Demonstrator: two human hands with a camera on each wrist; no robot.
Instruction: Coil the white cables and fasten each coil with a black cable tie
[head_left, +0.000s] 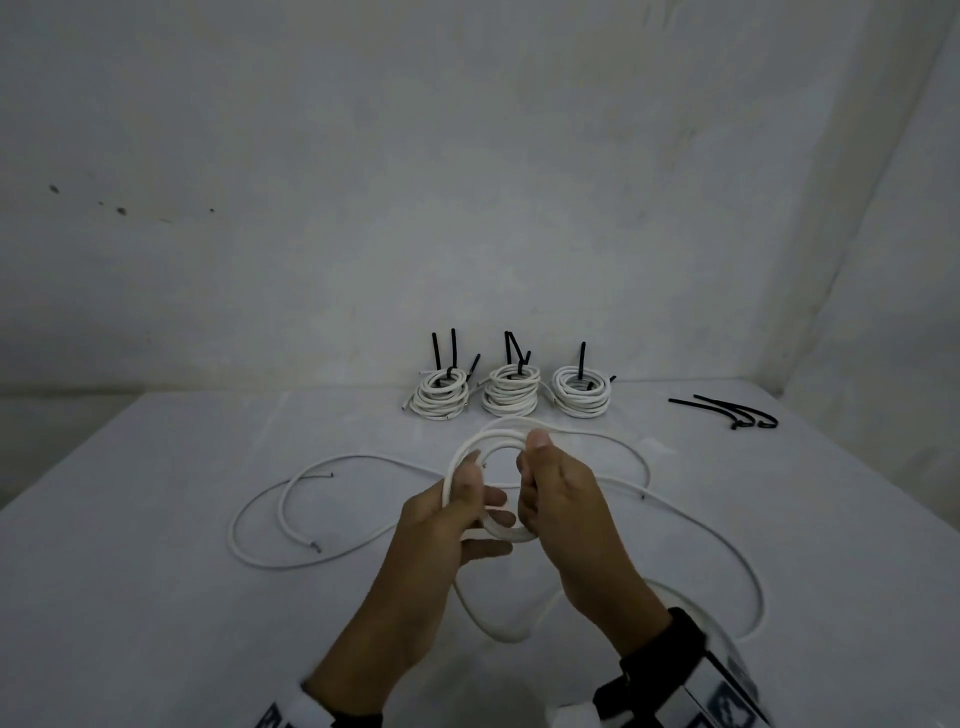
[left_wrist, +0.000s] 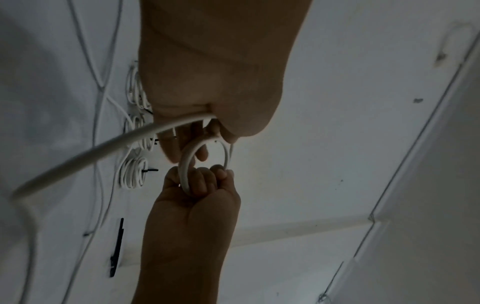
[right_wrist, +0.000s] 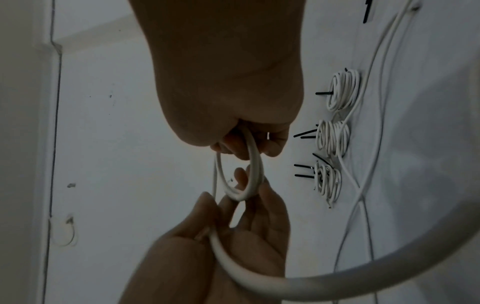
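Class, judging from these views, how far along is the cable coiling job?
Done: three tied coils stand in a row by the wall. In hand: the left hand and right hand hold a part-wound coil with a long tail trailing. Left: a loose cable and spare black ties lie on the table.

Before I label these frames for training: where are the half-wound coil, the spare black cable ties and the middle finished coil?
half-wound coil (head_left: 467, 444): head view, upper left arc.
spare black cable ties (head_left: 727, 410): head view, mid-strap.
middle finished coil (head_left: 510, 397): head view, front windings.
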